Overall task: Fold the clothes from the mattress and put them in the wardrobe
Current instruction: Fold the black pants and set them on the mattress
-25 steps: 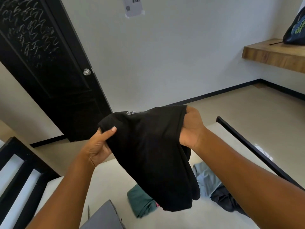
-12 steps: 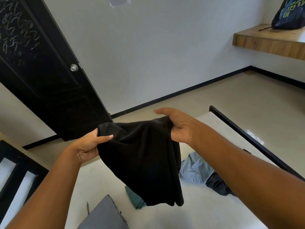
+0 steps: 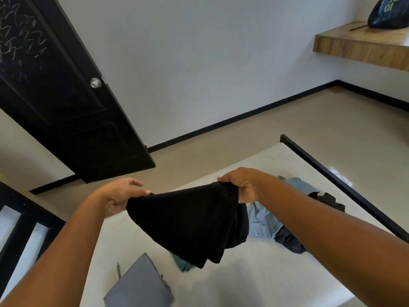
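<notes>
I hold a black garment (image 3: 190,222) stretched between both hands just above the pale mattress (image 3: 254,282). My left hand (image 3: 120,197) pinches its left corner and my right hand (image 3: 241,185) grips its right corner. The cloth hangs down in a folded triangle. Under it lies a teal garment (image 3: 182,263), mostly hidden. To the right a light blue shirt (image 3: 265,220) lies crumpled over a dark grey garment (image 3: 290,242). A folded grey piece (image 3: 139,286) rests at the mattress's near edge.
A black bed frame rail (image 3: 345,187) runs along the mattress's right side. A black door (image 3: 66,103) stands open at the left. A wooden shelf (image 3: 363,45) with a dark bag (image 3: 389,12) juts from the right wall. Beige floor lies beyond.
Both hands have lowered the black garment toward the mattress and spread it wider. My view has tilted downward, showing more of the mattress and the light blue shirt.
</notes>
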